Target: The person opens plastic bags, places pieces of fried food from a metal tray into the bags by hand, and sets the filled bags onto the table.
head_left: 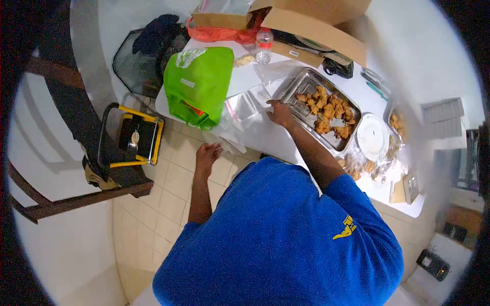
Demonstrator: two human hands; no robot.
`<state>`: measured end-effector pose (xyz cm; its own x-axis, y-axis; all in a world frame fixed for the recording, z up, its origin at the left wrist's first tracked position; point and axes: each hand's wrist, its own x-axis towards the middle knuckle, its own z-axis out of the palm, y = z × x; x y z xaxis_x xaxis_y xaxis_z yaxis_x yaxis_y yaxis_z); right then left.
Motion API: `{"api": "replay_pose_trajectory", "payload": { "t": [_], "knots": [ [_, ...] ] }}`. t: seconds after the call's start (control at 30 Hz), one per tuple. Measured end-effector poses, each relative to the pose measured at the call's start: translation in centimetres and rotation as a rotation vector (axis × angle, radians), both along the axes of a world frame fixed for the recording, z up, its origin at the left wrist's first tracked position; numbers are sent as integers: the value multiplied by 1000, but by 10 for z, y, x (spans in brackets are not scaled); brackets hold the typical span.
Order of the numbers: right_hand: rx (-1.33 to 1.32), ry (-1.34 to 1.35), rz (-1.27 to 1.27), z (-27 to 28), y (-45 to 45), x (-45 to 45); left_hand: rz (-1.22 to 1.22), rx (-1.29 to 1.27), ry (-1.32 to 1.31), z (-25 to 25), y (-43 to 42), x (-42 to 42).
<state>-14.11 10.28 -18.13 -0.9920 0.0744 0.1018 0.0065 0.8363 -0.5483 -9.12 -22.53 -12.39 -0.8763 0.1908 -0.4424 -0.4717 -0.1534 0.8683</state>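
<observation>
At the centre of the frame, the right hand is held just beside the left end of the metal tray, with its fingers partly spread; whether the rim is touched cannot be told. Browned food pieces are spread in the tray, to the right of those fingers. Left of centre, the left hand is held past the table edge with its fingers curled beside a clear plastic bag — whether the plastic is gripped cannot be told.

On the green bag at upper left, white print and a small pale label are seen, both too small to be read. A red label is carried by the clear bottle at upper centre, and a small white sticker is seen on the cardboard box beside it; neither can be read. A yellow design is printed on the blue shirt below. A white round lid or plate is placed just right of the tray — its small dark mark cannot be made out.
</observation>
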Motion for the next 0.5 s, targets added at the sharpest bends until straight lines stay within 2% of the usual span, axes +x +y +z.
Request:
{"api": "replay_pose_trajectory", "payload": {
  "t": [0.07,0.13,0.17,0.2,0.3,0.4,0.5],
  "knots": [
    [-98,133,48,13,-7,12,-4,65,-39,10,20,-11],
    [-240,243,104,27,-19,29,-60,55,30,27,46,-19],
    [-523,7,33,52,-28,44,-92,58,68,35,55,-22],
    [-549,-7,75,55,-30,51,-153,55,71,39,61,-25],
    [-1082,-411,48,81,-27,72,-322,72,90,57,86,-39],
    [-1362,-526,30,73,-17,84,-432,133,98,75,113,-46],
    [-1624,-428,3,73,-10,94,-510,122,136,96,140,-47]
  ]
}}
